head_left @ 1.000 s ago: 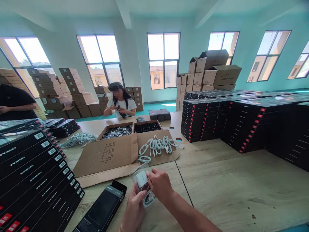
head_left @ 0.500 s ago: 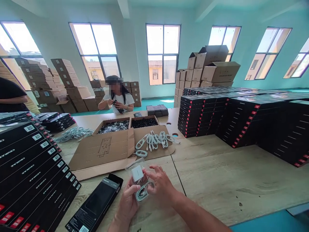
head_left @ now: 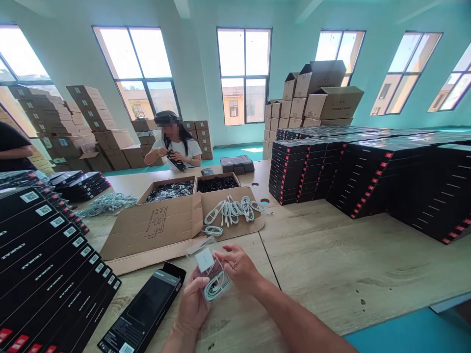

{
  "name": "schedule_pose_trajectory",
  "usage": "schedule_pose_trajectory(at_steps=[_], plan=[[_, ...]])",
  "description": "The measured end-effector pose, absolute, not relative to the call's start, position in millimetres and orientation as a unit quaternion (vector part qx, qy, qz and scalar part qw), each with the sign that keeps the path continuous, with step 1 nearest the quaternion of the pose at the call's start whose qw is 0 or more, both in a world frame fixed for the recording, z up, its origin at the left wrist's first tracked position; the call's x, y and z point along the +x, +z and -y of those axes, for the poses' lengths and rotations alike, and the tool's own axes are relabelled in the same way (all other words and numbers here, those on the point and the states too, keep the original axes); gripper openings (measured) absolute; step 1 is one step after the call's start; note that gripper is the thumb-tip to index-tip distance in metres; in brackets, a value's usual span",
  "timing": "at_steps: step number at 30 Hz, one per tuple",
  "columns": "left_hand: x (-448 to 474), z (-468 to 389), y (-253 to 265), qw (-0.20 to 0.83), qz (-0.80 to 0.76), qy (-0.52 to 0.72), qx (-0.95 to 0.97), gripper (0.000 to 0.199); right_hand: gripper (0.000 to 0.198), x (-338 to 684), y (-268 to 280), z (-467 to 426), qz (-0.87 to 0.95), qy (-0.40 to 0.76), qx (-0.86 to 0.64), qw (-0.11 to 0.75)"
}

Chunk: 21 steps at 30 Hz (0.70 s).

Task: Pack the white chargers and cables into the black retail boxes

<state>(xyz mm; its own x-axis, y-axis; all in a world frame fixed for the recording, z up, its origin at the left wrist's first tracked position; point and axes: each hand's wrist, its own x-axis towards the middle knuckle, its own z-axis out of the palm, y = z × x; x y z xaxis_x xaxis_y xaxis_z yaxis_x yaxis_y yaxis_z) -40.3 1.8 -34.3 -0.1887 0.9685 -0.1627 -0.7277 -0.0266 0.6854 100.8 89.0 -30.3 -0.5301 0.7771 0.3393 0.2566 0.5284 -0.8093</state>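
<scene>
Just above the near edge of the wooden worktop (head_left: 331,274), both hands meet around a clear plastic tray (head_left: 206,264) that carries a white charger block (head_left: 204,259) and a coiled white cable (head_left: 217,285). The left hand (head_left: 191,306) cups the tray from below, its grip closed on the lower end so the piece stays tilted toward the camera. The right hand (head_left: 237,267) comes in from the side with fingers pinched at the tray's edge beside the cable, seemingly to steady or seat the coil; whether it presses the cable itself I cannot tell. An open black sleeve box (head_left: 147,309) lies just left of the hands, within easy reach. Further back, a flattened carton flap (head_left: 154,230) holds loose white cables (head_left: 233,212), apparently as a supply. Black boxes (head_left: 349,171) stand stacked to the right, and more stacked boxes (head_left: 40,255) to the left. Across the worktop a seated person (head_left: 172,147) handles a dark item.
</scene>
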Motion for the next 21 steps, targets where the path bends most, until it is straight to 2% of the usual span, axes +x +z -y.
schedule_pose_trajectory(at_steps=[4, 10, 13, 17, 19, 21], plan=[[-39, -3, -34, 0.61, -0.339, 0.694, 0.174, 0.074, 0.042, 94, -48, -87, 0.792, 0.343, -0.316, 0.394], [-36, -1, -32, 0.593, -0.353, 0.703, 0.175, 0.076, 0.039, 85, -53, -77, 0.814, 0.246, -0.331, 0.41], [-36, 0, -28, 0.587, -0.36, 0.704, 0.175, 0.078, 0.039, 84, -50, -74, 0.807, 0.259, -0.326, 0.418], [-37, 5, -19, 0.587, -0.362, 0.703, 0.177, 0.081, 0.039, 88, -44, -66, 0.758, 0.343, -0.287, 0.475], [-37, 9, -16, 0.592, -0.361, 0.699, 0.178, 0.083, 0.043, 93, -40, -62, 0.689, 0.446, -0.28, 0.498], [-37, 11, -14, 0.6, -0.376, 0.681, 0.186, 0.084, 0.053, 99, -34, -59, 0.612, 0.564, -0.274, 0.482]])
